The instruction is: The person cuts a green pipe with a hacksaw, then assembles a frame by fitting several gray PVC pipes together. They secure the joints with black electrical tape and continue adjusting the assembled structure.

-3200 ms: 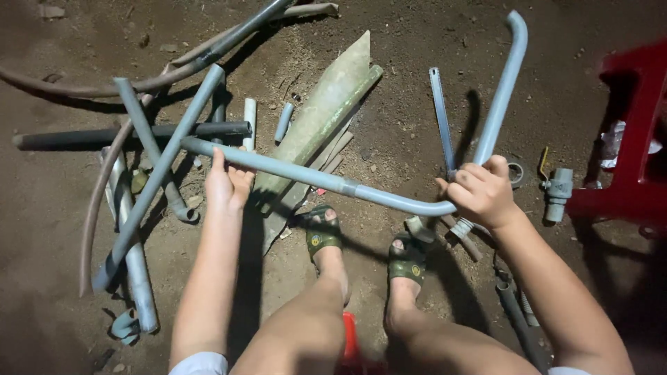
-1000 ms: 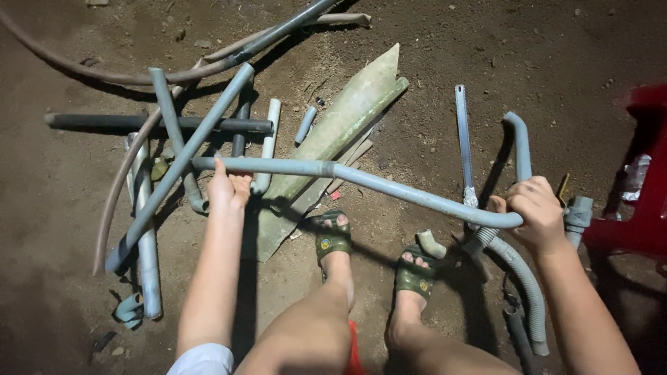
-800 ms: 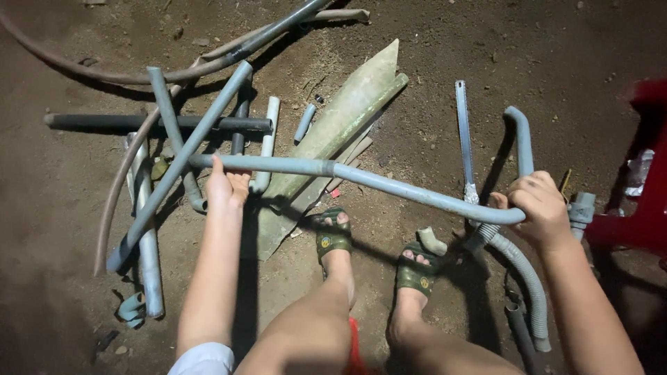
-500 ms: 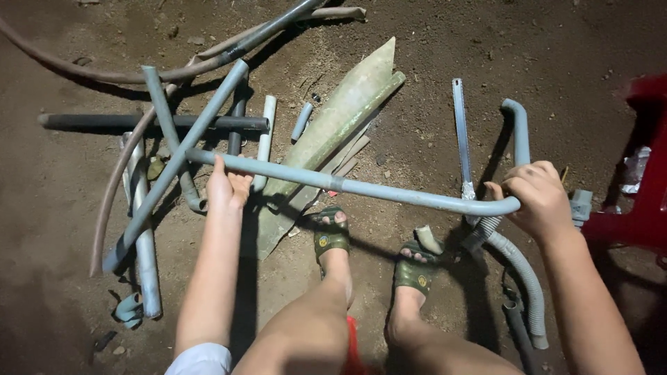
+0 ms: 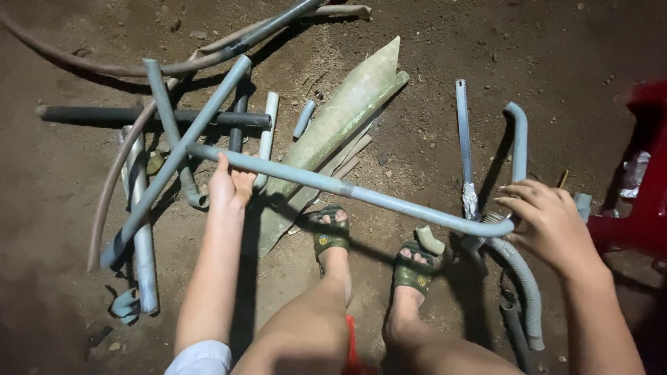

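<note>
A long grey pipe (image 5: 361, 195) with an upturned bent end (image 5: 517, 139) runs across in front of me, above my sandalled feet. My left hand (image 5: 228, 187) grips it near its left end. My right hand (image 5: 549, 219) is at the bend on the right, fingers spread and curled over the corner, resting on the pipe rather than clearly wrapped round it. A hacksaw-like straight blade (image 5: 463, 139) lies on the dirt just left of the bend.
A pile of grey pipe offcuts (image 5: 174, 153), a dark pipe (image 5: 139, 115) and a brown hose (image 5: 111, 173) lies at left. A pale green pointed sheath (image 5: 347, 114) rests in the middle. A corrugated hose (image 5: 521, 278) and red plastic stool (image 5: 643, 201) are at right.
The bent pipe has been turned and shifted so its right part sits lower, near my feet. My right hand's fingers have loosened and spread over the bend. My left hand stays on the pipe.
</note>
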